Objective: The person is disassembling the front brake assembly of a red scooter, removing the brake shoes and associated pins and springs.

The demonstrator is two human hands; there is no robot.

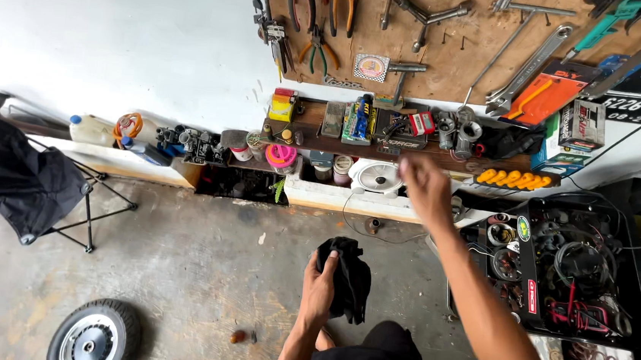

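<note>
right hand [423,186]: blurred, we cannot tell its grip | small wheel [95,335]: cut by bottom edge | black cloth [349,277]: partly hidden behind left hand [319,288]

- The left hand [319,285] clutches a crumpled black rag [347,277] above the concrete floor [199,269].
- The right hand [425,188], blurred, reaches toward the wooden shelf [311,118], near a small white fan [376,177].
- A black tray [525,295] of wires sits at right.
- A small wheel [95,334] lies on the floor.
</note>
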